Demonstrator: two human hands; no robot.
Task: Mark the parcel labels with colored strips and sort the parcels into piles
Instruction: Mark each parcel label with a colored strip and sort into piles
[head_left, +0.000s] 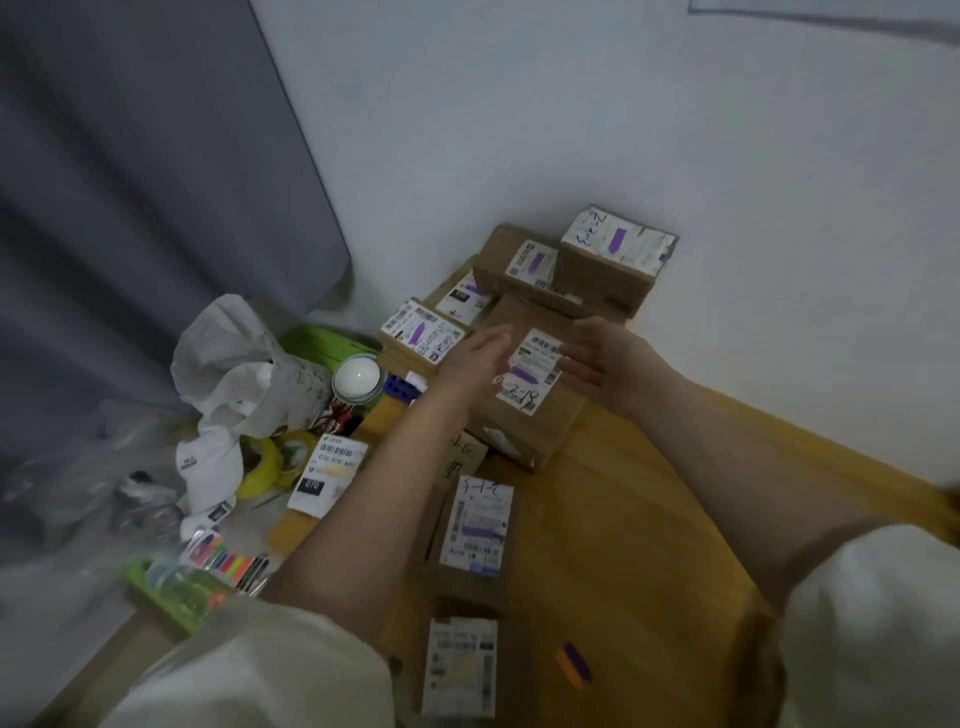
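Observation:
A brown cardboard parcel (530, 410) lies on the wooden table with a white label carrying a purple strip. My left hand (475, 358) hovers at its left side with straight fingers. My right hand (597, 358) hovers at its right side, fingers spread and holding nothing. Behind it, against the wall, stand more parcels (608, 260) whose labels bear purple strips. Nearer to me lie a parcel with a purple-marked label (475, 525) and one with an unmarked label (460, 665). A purple and an orange strip (574, 662) lie loose on the table.
A pack of coloured strips (228, 558) sits at the left edge, beside yellow tape rolls (265, 462), a white bag (244, 364), a round lamp (358, 382) and a parcel with a yellow-marked label (327, 475). A grey curtain (130, 208) hangs left; the white wall is close behind.

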